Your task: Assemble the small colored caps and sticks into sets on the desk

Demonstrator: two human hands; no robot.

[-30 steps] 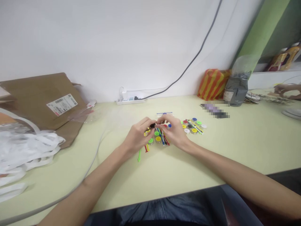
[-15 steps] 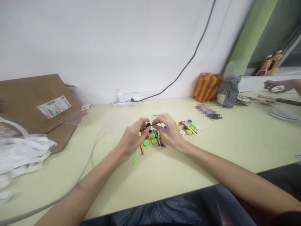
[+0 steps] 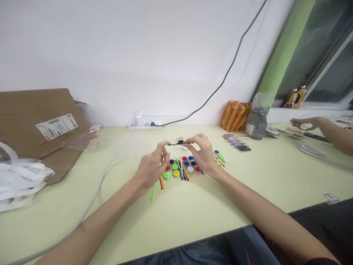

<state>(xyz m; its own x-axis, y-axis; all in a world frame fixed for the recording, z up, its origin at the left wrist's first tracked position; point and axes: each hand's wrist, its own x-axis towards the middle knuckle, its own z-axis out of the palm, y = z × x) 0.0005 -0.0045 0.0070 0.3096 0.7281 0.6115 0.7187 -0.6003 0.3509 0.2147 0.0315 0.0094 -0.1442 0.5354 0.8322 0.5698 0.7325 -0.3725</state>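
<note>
Fingers (image 3: 166,145) of the left hand (image 3: 151,170) and right hand (image 3: 202,154) pinch a thin black rod (image 3: 173,144) bearing a black disc (image 3: 180,142), held above coloured caps (image 3: 175,166) on a pale table (image 3: 248,191); a loosened pinch could drop it among them.

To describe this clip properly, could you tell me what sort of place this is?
Probably a shared assembly workroom: a long pale table, small coloured round parts on it, and another person's hand further along.
</note>
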